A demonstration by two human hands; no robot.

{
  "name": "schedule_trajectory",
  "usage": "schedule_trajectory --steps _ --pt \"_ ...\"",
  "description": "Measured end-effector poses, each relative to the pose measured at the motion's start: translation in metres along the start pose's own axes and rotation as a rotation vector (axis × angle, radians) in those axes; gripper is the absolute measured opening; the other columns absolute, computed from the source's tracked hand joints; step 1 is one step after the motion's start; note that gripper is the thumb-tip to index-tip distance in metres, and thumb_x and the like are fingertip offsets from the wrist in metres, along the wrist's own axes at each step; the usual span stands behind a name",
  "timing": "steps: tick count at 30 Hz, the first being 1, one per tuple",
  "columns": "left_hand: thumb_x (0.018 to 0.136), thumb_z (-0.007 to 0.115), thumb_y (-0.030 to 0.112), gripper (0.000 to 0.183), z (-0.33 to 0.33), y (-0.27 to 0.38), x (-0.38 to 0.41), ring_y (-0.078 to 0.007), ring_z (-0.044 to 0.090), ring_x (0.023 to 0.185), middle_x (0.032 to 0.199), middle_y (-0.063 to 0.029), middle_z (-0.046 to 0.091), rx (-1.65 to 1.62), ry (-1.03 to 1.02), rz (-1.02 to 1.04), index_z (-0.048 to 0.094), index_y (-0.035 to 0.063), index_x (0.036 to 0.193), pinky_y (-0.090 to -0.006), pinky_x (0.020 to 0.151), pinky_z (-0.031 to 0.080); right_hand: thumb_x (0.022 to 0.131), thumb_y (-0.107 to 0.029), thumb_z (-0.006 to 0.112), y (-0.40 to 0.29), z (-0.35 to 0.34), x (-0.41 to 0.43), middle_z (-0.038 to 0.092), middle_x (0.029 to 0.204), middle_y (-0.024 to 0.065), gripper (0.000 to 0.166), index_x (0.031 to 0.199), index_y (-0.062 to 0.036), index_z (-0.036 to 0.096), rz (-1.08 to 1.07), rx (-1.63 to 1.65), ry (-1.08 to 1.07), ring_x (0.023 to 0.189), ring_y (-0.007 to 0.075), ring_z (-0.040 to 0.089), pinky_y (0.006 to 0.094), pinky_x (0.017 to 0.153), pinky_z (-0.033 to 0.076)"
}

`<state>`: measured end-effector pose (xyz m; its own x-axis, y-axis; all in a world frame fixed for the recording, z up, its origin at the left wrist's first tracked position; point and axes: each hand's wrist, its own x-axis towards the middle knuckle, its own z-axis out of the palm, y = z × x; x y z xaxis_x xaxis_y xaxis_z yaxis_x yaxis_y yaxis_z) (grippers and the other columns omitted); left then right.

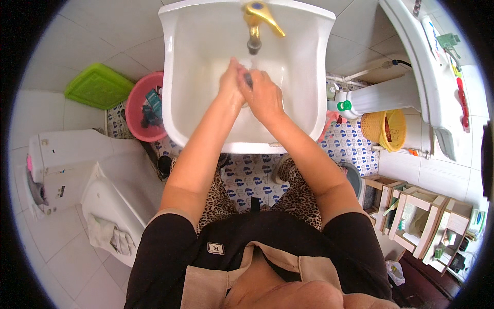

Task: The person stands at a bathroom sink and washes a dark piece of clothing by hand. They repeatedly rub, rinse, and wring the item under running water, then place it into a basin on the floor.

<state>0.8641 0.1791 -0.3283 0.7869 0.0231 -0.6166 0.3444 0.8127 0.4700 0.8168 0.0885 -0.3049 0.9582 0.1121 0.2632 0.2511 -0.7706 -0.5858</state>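
Observation:
Inside the white ceramic sink (193, 116), my left hand (232, 80) and my right hand (266, 94) are pressed together, with wet-looking skin. A small dark object (248, 80) shows between them, gripped from both sides; fingers hide most of it, and its kind is unclear. Just beyond my fingertips is the spout of a gold-coloured faucet (254, 42), its lever angled to the right. A faint blur below the spout may be running water. The sink floor beneath my hands is largely hidden.
Left of the sink are a pink basin (144, 133) holding dark items, a green plastic lid (98, 87) and a white toilet (115, 154) with a cloth (110, 233) draped on it. At right stand a pedestal washbasin (393, 94), yellow bin (374, 125) and wooden rack (417, 216).

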Motion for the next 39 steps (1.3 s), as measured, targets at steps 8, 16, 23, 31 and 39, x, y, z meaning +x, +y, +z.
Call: schedule_trajectory --steps 8,16,23,31,39 --pt "0.098 0.045 0.028 0.03 -0.003 -0.01 0.016 -0.0156 0.043 0.06 0.066 -0.0019 0.042 -0.13 0.069 0.045 0.045 0.0093 0.075 -0.033 0.056 0.042 0.091 -0.039 0.052 0.007 0.006 0.013 0.063 0.069 0.0153 0.039 0.077 -0.0032 0.059 -0.012 -0.121 0.058 0.061 0.0355 0.061 0.042 0.052 0.048" --pt "0.097 0.048 0.031 0.031 -0.005 0.005 0.011 -0.0184 0.05 0.07 0.075 -0.0045 0.051 0.106 0.022 0.049 0.049 0.0069 0.078 -0.0359 0.062 0.045 0.089 -0.046 0.047 0.023 -0.009 0.036 0.064 0.076 0.0208 0.047 0.089 -0.0024 0.065 0.272 0.006 -0.069 0.07 0.0327 0.064 0.0368 0.062 0.05" --pt "0.084 0.068 0.025 0.032 -0.025 0.031 0.005 -0.0191 0.059 0.087 0.098 -0.0098 0.061 0.615 -0.279 0.093 0.059 -0.0007 0.1 -0.0323 0.077 0.048 0.084 -0.022 0.058 0.06 -0.053 0.055 0.065 0.093 0.0098 0.029 0.107 -0.0062 0.06 0.428 0.902 0.006 0.082 0.0211 0.062 0.0316 0.071 0.049" --pt "0.081 0.071 0.036 0.037 -0.02 0.036 -0.003 -0.0168 0.058 0.089 0.097 -0.0035 0.065 0.351 -0.138 0.009 0.062 0.008 0.103 -0.0318 0.071 0.044 0.084 -0.007 0.057 0.074 -0.074 0.064 0.059 0.107 0.0097 0.035 0.118 -0.0043 0.053 0.469 1.422 0.161 0.098 0.0199 0.057 0.0337 0.085 0.046" --pt "0.09 0.055 0.05 0.039 -0.035 0.0 0.031 -0.0174 0.058 0.083 0.086 -0.0049 0.058 0.263 -0.412 -0.299 0.057 0.0103 0.092 -0.0344 0.071 0.05 0.08 -0.015 0.063 -0.022 0.005 -0.026 0.06 0.094 0.0117 0.029 0.108 -0.0072 0.059 -0.282 0.415 0.026 0.093 0.0263 0.062 0.0366 0.086 0.046"
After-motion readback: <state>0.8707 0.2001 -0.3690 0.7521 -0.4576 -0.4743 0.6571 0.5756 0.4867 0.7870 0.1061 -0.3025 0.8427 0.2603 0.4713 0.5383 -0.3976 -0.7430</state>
